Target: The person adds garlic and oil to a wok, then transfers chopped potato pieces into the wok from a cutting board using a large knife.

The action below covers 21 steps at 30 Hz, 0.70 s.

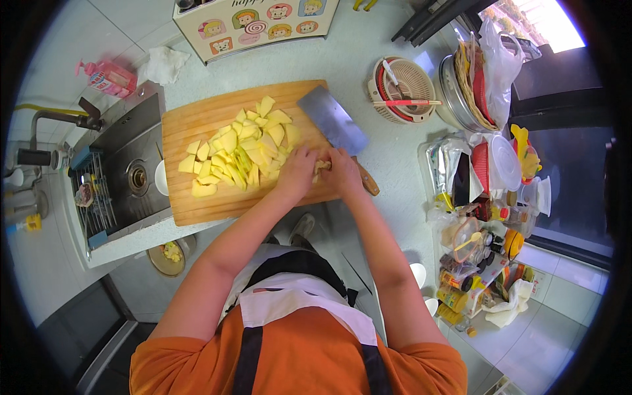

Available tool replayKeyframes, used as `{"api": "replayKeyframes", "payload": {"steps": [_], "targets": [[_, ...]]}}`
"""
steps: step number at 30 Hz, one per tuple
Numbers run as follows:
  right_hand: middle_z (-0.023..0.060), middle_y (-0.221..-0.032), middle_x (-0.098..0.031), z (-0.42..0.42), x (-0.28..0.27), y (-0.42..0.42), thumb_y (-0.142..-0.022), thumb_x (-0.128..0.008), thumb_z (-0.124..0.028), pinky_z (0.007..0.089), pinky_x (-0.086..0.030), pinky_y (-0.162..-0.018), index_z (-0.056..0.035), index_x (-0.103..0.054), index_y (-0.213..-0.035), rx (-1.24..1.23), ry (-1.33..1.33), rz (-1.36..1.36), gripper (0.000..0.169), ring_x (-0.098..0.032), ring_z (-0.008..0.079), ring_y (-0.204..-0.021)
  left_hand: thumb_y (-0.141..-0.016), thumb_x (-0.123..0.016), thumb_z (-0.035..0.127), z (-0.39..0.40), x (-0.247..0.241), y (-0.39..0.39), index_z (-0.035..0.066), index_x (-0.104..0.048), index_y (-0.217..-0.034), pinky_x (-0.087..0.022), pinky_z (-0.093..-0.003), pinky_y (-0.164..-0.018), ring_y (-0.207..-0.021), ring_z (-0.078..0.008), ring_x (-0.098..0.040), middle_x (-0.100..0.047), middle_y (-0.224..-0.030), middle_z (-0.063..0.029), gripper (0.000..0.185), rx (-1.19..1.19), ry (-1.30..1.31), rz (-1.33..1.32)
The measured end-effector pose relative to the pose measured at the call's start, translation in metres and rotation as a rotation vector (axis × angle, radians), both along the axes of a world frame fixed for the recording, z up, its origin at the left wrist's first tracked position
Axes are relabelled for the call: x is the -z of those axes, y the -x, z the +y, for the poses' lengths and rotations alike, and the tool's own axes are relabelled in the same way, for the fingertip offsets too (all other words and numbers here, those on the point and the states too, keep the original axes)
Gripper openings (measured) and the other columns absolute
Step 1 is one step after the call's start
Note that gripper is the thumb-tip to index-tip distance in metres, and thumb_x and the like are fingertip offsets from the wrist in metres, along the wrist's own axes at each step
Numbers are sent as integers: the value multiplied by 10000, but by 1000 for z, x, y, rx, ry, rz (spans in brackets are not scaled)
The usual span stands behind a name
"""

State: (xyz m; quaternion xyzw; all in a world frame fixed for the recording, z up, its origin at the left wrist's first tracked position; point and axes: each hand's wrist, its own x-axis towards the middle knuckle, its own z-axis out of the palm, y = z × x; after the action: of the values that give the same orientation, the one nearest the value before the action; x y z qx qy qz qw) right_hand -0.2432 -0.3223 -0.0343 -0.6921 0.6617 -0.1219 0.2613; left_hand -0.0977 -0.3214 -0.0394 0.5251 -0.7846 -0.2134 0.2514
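Observation:
Both my hands meet over the right front part of a wooden cutting board [197,121]. My left hand [297,170] and my right hand [343,170] have their fingertips around small pale pieces [322,167] that look like ginger or garlic; my fingers partly hide them. To the left of my hands lies a spread pile of cut pale-yellow chunks [229,140], possibly potato. A cleaver [333,118] rests with its broad blade over the board's right edge, its wooden handle [368,178] beside my right hand on the counter.
A steel sink [143,143] with a dish rack [94,192] adjoins the board's left side. Nested plastic baskets [419,81] stand at the back right. Jars, bottles [452,296] and containers crowd the right side. Below the counter at left is a bin [168,264] with scraps.

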Motion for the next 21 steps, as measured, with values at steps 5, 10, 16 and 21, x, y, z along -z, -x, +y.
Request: {"api": "replayKeyframes", "payload": {"steps": [5,10,16,21], "targets": [[128,-980,-525,6,1,-3,-669,-671,-107,417,-478,-709,-105,-537,-946,25,21,-3,308,-577,335,-846,-713,-526,11,0,-3,5,44,-527,-929,-462,-407,-753,-934,-323,-494,-500,-954,-140,219,5,11,-28],[126,-901,-559,7,0,-5,-666,-642,-85,413,-470,-690,-108,-566,-921,51,107,-83,267,-575,331,-810,-686,-574,-18,-4,3,2,39,-543,-884,-456,-403,-708,-829,-324,-517,-497,-863,-138,208,-14,3,64],[124,-886,-573,3,11,-4,-670,-659,-91,384,-475,-706,-73,-590,-920,157,73,-248,260,-580,305,-824,-690,-554,0,-11,4,-6,19,-543,-828,-457,-398,-674,-754,-350,-535,-528,-824,-153,141,-67,-216,258],[114,-851,-602,1,18,-4,-663,-684,-85,331,-486,-689,-49,-601,-917,215,51,-393,270,-599,243,-774,-750,-576,9,-16,3,-19,30,-552,-834,-472,-286,-622,-684,-201,-557,-571,-785,-77,89,-166,-621,689]]}}
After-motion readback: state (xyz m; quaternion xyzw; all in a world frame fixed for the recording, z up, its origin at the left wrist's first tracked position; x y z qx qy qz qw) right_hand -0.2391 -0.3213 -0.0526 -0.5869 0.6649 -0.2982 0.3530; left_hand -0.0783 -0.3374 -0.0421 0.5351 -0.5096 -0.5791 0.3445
